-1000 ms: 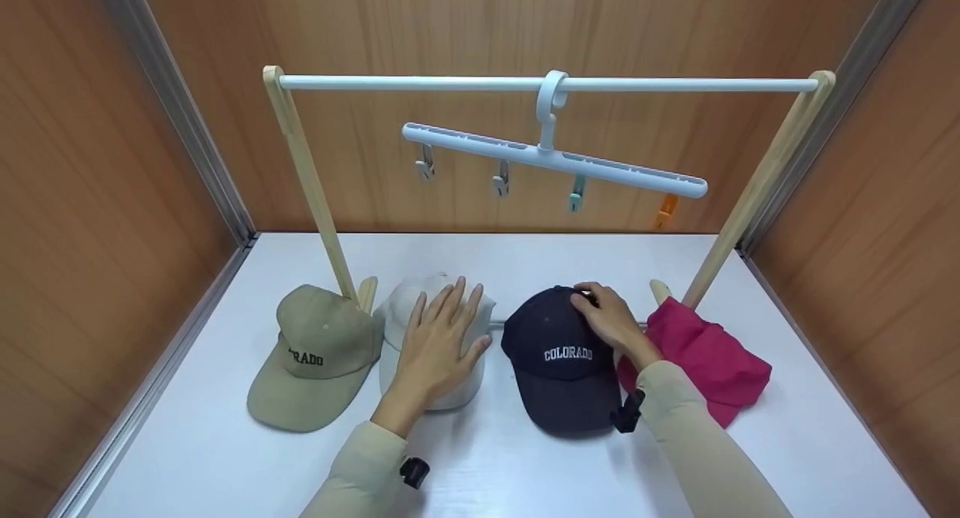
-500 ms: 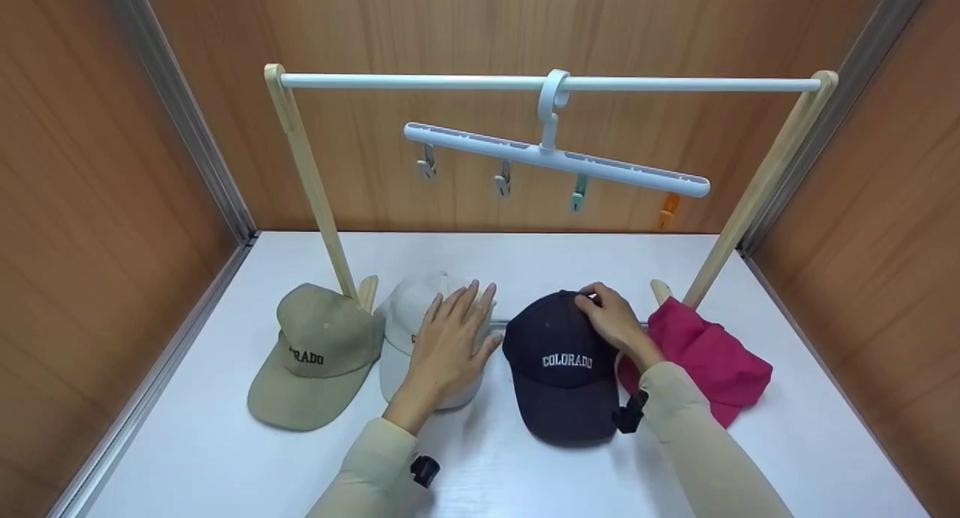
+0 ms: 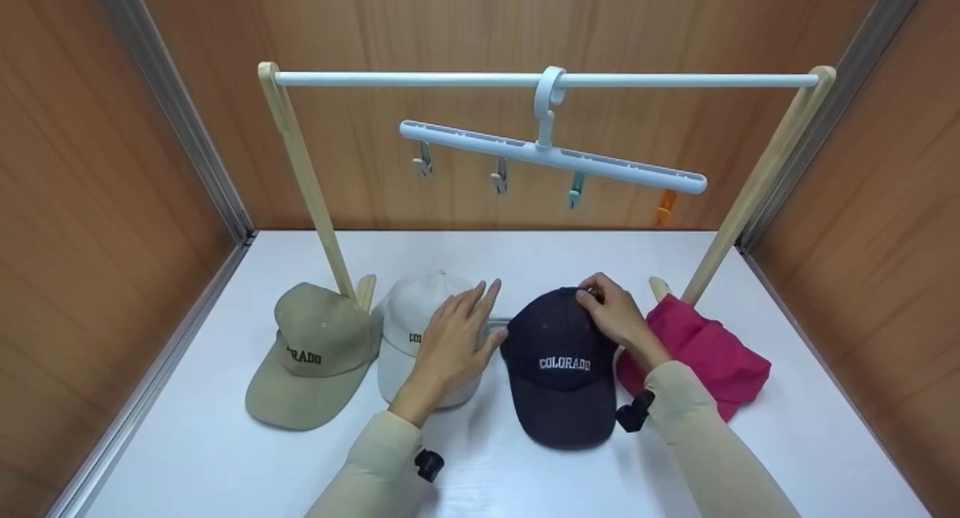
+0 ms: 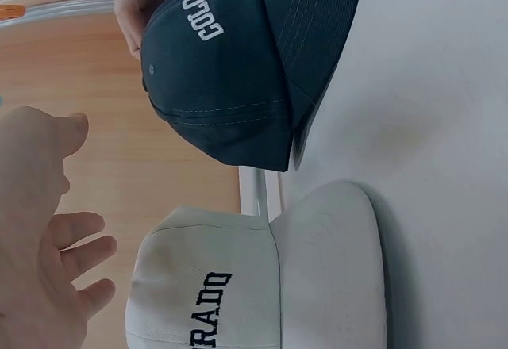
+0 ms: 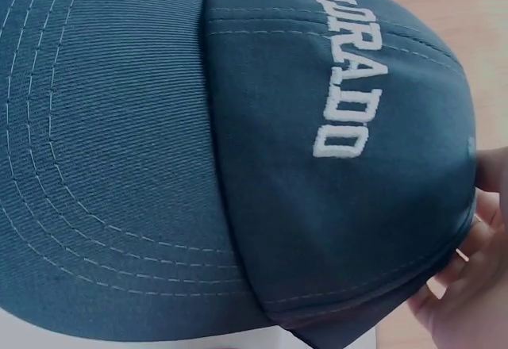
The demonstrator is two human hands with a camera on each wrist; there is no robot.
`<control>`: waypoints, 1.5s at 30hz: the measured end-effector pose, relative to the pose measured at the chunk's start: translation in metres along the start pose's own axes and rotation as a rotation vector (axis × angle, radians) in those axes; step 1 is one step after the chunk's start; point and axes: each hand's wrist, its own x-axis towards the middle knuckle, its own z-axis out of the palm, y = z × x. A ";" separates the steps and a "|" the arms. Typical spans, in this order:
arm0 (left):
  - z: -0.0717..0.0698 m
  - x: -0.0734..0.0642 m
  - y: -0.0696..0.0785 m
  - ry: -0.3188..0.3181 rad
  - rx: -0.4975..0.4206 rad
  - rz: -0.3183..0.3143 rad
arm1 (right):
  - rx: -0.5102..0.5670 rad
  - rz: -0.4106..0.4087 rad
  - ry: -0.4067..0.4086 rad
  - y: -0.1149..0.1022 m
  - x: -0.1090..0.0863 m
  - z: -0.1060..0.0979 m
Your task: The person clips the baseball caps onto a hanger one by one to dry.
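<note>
A navy cap (image 3: 564, 338) with white COLORADO lettering faces forward in the head view. My right hand (image 3: 619, 315) grips it at the top right of its crown, thumb in front; in the right wrist view, the fingers (image 5: 468, 266) reach behind the crown. Left of it lies a white cap (image 3: 405, 327) with dark lettering, partly hidden by my left hand (image 3: 454, 345). That hand is held over it with spread fingers, holding nothing; the left wrist view shows a gap between the fingers and the white cap (image 4: 206, 278).
An olive cap (image 3: 311, 353) lies at far left, and a crumpled magenta cap (image 3: 709, 353) at right beside my right forearm. Behind stands a wooden rack with a white bar (image 3: 412, 79). From it hangs a tilted pale-blue hanger (image 3: 555, 157) with several clips, one an orange clip (image 3: 664, 208).
My left hand has moved right and uncovered part of the white cap's lettering. The navy cap's brim has shifted slightly toward me, with my right hand staying at its crown.
</note>
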 end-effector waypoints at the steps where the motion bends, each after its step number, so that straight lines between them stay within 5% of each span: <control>1: 0.000 0.000 0.000 0.003 -0.006 -0.003 | 0.001 -0.018 0.004 0.000 0.000 -0.001; 10: 0.003 0.004 -0.001 0.002 -0.063 -0.027 | 0.054 -0.115 0.037 -0.002 -0.002 -0.005; 26: 0.012 0.016 -0.001 0.010 -0.204 0.035 | 0.120 -0.251 0.063 -0.008 -0.006 -0.013; 45: 0.015 0.047 0.006 -0.114 -0.609 0.044 | 0.227 -0.301 0.067 -0.028 -0.014 -0.020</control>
